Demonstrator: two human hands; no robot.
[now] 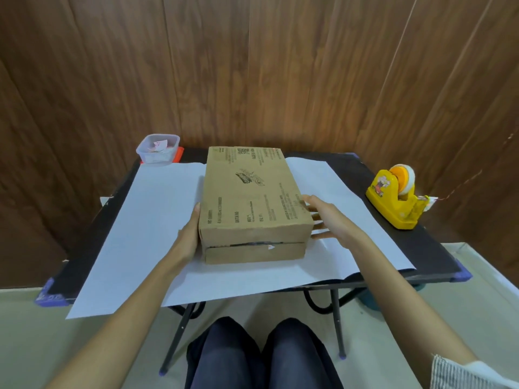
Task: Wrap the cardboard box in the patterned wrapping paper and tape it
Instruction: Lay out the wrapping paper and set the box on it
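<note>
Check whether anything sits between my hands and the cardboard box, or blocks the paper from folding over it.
Nothing visible does. Left hand and right hand press the sides of the cardboard box; it lies on the wrapping paper. The tape dispenser stands off the paper.

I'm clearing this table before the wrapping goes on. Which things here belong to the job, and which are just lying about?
For the job:
cardboard box
wrapping paper, plain white side up, under the box
yellow tape dispenser, at the table's right edge
left hand and right hand, against the box's sides

Lying about:
clear plastic tub with small scraps, far left corner
</note>
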